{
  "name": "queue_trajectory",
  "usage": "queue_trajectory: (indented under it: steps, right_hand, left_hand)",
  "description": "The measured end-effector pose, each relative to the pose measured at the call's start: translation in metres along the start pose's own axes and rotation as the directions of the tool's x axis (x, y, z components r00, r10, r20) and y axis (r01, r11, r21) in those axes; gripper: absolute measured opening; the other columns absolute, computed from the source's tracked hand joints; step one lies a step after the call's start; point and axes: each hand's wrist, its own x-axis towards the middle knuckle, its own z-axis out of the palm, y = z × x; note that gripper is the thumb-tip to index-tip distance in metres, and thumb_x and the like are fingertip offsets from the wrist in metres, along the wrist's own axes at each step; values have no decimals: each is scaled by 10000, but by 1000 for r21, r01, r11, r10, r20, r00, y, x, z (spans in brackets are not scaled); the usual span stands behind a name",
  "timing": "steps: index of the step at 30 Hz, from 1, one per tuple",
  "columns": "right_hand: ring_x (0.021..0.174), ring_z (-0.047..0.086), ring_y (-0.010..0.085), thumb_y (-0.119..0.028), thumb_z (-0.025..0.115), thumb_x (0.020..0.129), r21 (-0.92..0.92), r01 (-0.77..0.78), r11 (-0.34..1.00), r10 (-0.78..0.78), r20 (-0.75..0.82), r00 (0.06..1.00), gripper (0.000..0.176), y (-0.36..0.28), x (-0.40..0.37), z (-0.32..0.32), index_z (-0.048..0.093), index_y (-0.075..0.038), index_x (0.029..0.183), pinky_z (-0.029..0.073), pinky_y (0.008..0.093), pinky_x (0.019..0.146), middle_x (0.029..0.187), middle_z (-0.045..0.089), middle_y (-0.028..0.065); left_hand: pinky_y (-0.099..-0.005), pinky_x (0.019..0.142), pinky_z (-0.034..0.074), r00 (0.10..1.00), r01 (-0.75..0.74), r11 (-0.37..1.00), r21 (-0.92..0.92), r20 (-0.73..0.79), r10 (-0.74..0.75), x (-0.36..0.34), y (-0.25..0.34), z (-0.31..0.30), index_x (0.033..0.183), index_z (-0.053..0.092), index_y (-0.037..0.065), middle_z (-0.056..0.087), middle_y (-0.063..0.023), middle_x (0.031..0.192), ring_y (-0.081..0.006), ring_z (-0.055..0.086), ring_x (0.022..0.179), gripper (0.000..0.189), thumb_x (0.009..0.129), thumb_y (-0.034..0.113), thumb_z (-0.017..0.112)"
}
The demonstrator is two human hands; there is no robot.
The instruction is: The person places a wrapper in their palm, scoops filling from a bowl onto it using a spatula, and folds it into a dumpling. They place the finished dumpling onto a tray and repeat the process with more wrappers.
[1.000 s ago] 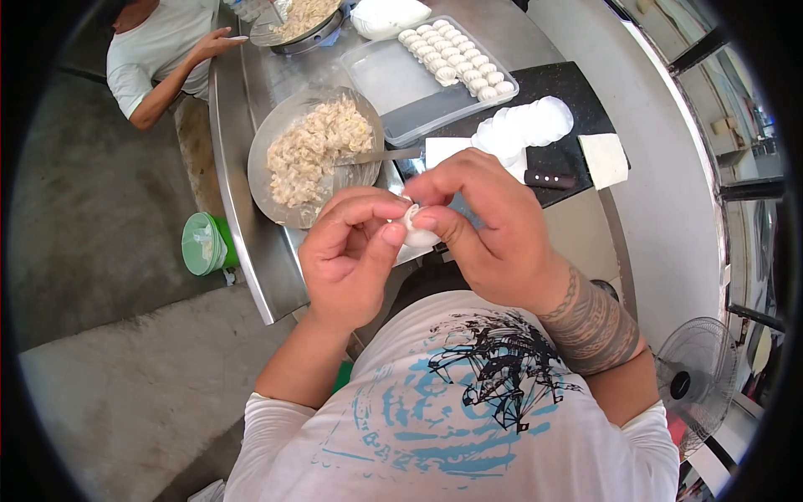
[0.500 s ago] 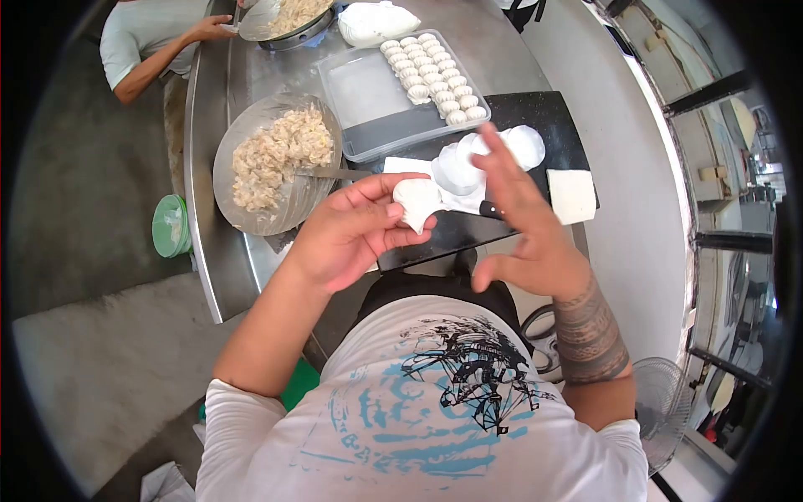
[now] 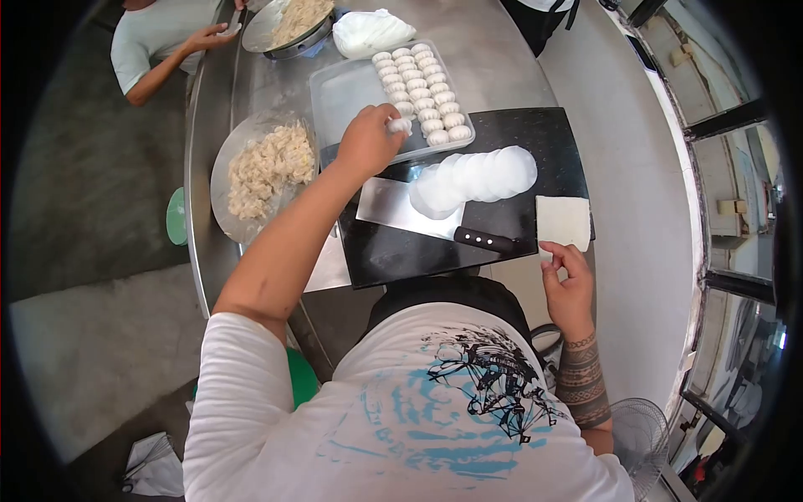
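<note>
My left hand (image 3: 374,138) reaches out over the clear plastic tray (image 3: 333,88), its fingers closed around a white dumpling (image 3: 400,125). That dumpling is at the near end of a row, beside several pleated dumplings (image 3: 418,79) lined up in the tray. Down at the right, my right hand (image 3: 570,284) has thumb and index finger pinched at the near edge of a folded white cloth (image 3: 563,222). Round white wrappers (image 3: 477,180) lie overlapped on the black board (image 3: 535,134), partly over the blade of a wide cleaver (image 3: 401,207) with a black handle.
A bowl of pale filling (image 3: 268,167) stands left of the board. Behind it are a second bowl of filling (image 3: 297,21) and a white plastic bag (image 3: 372,32). Another person's hand (image 3: 213,37) is at the table's far left. A fan (image 3: 640,435) stands low at the right.
My left hand has carried the dumpling forward from in front of me to the tray. My right hand has moved down and right, from spread fingers in the air to the cloth.
</note>
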Motion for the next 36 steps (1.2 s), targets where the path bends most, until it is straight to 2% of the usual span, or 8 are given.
queue_trajectory:
  steps: [6,9,12,15,20,23,29,36]
  right_hand:
    - [751,541,171,-29,634,991,35,-6,999,5,24,1000,184,27,17,-29,761,-38,1124,460,294,717,778,530,50]
    - [754,553,174,-42,629,1007,185,-227,956,210,108,972,188,40,18,-38,753,-41,1149,463,291,709,807,571,56]
    - [749,571,189,-50,654,993,76,-296,952,285,131,950,205,47,23,-44,743,-46,1177,488,302,718,820,604,63]
    - [747,591,203,-42,670,967,94,106,990,-110,36,993,218,53,44,-30,737,-44,1175,502,326,711,802,627,67]
    - [825,658,301,-80,713,923,78,90,993,-103,190,976,90,67,97,1,718,-23,992,526,394,753,859,682,128]
    - [875,674,358,-132,734,907,-56,209,976,-190,239,952,119,77,139,34,696,-19,903,533,439,792,918,702,164]
    - [907,685,385,-178,740,895,-218,272,937,-141,476,868,154,79,183,57,697,-33,867,537,471,817,938,705,185]
    - [911,677,416,-161,702,932,-202,438,876,-267,553,789,178,87,191,56,662,5,881,534,487,831,940,690,219]
  left_hand:
    - [-466,878,554,989,118,981,154,73,-130,32,4,38,1138,677,67,704,-199,1057,-380,695,997,349,842,183,821]
    - [-480,932,543,965,247,960,131,56,-256,41,8,47,1221,618,51,698,-233,1099,-408,680,1070,477,813,153,843]
    - [-481,969,535,962,272,957,100,-36,-270,42,11,51,1326,529,30,674,-269,1161,-432,657,1129,671,761,118,882]
    - [-472,993,530,956,286,954,90,-91,-278,41,11,52,1395,469,21,633,-292,1248,-445,633,1178,817,717,108,916]
    - [-470,971,542,936,341,912,227,9,-352,15,39,28,1517,406,88,613,-247,1276,-399,656,1140,934,737,129,917]
    - [-432,891,563,971,190,975,115,-169,-170,-26,48,25,1508,452,110,625,-187,1239,-314,681,1014,832,793,115,877]
    - [-363,819,555,976,107,980,-166,-169,-135,-132,99,5,1379,590,69,630,-141,1184,-250,657,911,550,868,82,792]
    - [-311,805,547,942,243,925,-292,-156,-296,-214,104,13,1306,641,42,632,-103,1143,-185,643,902,440,884,-1,759]
